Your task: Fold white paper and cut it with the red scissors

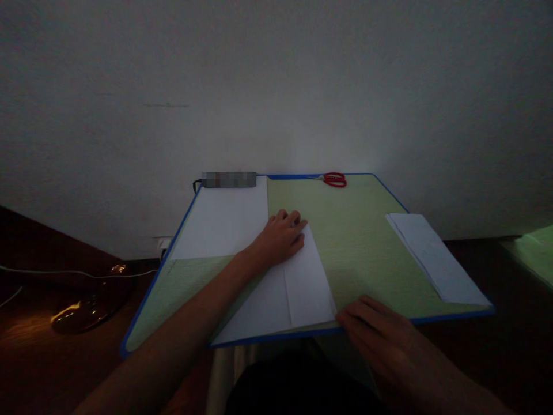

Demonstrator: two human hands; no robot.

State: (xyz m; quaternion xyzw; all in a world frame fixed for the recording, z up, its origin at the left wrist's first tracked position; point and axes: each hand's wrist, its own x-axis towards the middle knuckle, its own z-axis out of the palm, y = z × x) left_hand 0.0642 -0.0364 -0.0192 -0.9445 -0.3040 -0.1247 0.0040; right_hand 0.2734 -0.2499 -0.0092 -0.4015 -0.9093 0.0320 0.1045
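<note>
Head view: left hand (283,237) partly covers creased paper (306,294); scissors (335,180) lie beyond.

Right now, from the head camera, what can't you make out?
- Head view: part of the creased sheet's left edge, hidden by the left forearm.
- Head view: whether the right hand pinches the sheet's corner; its own fingers hide the contact.
- Head view: markings on the dark object, pixelated.
- Head view: scissors' blade tips, too small and dim.
</note>
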